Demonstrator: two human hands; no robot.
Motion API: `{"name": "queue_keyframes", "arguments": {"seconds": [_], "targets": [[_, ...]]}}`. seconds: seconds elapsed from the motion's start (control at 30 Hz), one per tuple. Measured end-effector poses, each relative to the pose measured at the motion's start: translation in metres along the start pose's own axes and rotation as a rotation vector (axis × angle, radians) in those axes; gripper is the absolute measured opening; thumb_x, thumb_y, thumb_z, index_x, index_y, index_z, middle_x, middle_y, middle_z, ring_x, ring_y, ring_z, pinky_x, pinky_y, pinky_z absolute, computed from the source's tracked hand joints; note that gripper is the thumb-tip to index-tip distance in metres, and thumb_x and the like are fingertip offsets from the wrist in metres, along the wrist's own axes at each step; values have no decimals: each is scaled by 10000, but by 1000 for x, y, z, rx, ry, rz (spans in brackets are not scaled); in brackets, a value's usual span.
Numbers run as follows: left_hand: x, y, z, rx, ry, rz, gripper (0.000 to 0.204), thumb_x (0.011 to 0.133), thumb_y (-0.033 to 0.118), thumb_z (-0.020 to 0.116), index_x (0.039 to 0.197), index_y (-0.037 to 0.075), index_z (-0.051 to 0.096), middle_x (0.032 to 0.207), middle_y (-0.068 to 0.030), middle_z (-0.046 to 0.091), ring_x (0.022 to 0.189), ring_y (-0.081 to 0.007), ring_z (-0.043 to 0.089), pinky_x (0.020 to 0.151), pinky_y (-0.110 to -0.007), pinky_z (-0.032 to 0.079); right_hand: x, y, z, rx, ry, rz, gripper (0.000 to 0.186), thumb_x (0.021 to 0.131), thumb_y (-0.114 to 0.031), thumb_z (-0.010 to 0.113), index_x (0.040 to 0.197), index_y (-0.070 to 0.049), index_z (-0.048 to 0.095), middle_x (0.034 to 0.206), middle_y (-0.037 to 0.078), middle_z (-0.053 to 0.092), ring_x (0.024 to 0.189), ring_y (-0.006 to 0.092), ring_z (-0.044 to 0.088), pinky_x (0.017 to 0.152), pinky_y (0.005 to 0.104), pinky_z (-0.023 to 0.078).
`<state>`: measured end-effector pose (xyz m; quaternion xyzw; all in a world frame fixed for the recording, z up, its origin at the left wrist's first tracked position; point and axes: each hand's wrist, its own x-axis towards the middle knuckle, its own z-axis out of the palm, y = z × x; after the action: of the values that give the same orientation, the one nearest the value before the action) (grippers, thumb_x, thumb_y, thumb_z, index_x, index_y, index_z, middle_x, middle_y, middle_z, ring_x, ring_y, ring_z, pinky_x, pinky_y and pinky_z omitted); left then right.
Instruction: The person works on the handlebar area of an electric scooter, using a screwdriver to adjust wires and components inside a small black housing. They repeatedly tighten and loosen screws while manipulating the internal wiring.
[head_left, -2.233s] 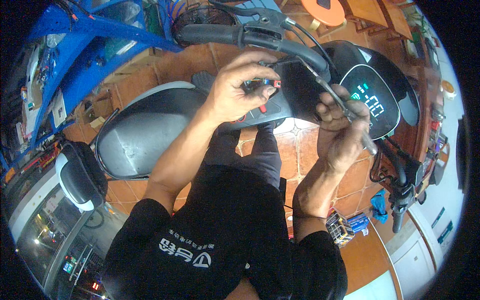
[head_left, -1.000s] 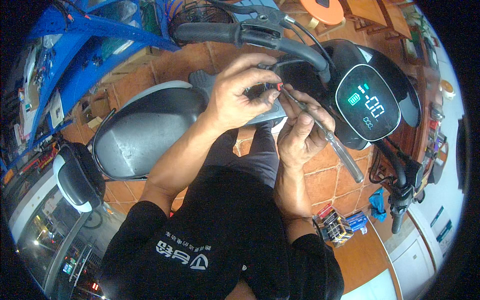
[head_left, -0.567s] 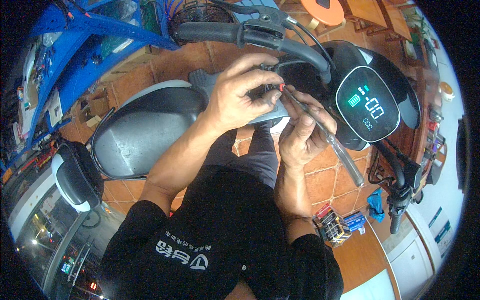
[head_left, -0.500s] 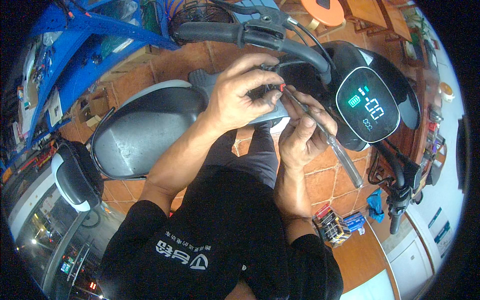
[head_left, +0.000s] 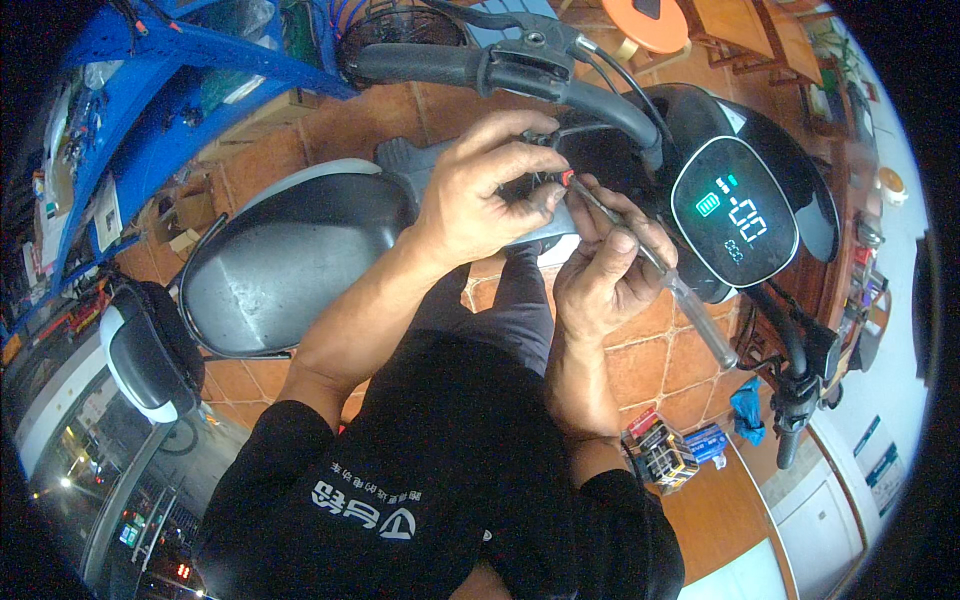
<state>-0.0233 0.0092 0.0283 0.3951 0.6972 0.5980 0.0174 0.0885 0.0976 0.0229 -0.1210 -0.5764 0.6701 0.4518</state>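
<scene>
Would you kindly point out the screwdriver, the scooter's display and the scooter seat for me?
screwdriver [head_left: 700, 318]: head view, on its clear handle below the right hand.
display [head_left: 735, 212]: head view, middle of the lit screen.
seat [head_left: 290, 262]: head view, middle of the dark cushion.

Glossy black plastic frames the display [head_left: 735, 215] (glass-smooth), while the seat [head_left: 290, 265] looks matt, leathery vinyl.
</scene>
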Motion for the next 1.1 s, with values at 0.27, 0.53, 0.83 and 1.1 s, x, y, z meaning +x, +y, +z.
{"name": "queue_keyframes", "arguments": {"seconds": [0.27, 0.53, 0.83, 1.1], "targets": [[-1, 4, -1, -10, -27, -42, 241, 723, 131, 782, 924, 29, 698, 1107, -146, 635, 1001, -271, 630, 841, -360, 514, 2, 1, 1, -16, 76, 27, 220, 954, -129, 548, 1125, -46, 439, 1011, 263, 617, 969, 396, 652, 798, 446, 605], [-2, 2, 1, 0, -7, -4, 257, 694, 79, 783, 931, 43, 692, 1112, -135, 616, 899, -238, 663, 754, -330, 540, 4, -2, 6, 7, 92, 62, 219, 957, -138, 542, 1112, -38, 424, 1012, 253, 607, 932, 371, 663, 760, 414, 617], [-1, 0, 2, 8, 9, 45, 247, 703, 84, 780, 931, 42, 693, 1114, -142, 616, 880, -243, 662, 749, -329, 540, 8, -7, 9, -6, 91, 106, 192, 967, -137, 519, 1074, -32, 398, 993, 225, 598, 921, 327, 663, 754, 396, 611], [-7, -8, 7, -112, 38, -6, 267, 724, 67, 768, 973, 32, 678, 1129, -148, 616, 955, -245, 646, 803, -339, 526, 6, 5, 0, -40, -6, 12, 204, 961, -145, 539, 1097, -48, 421, 982, 251, 608, 932, 381, 655, 764, 429, 613]]}}
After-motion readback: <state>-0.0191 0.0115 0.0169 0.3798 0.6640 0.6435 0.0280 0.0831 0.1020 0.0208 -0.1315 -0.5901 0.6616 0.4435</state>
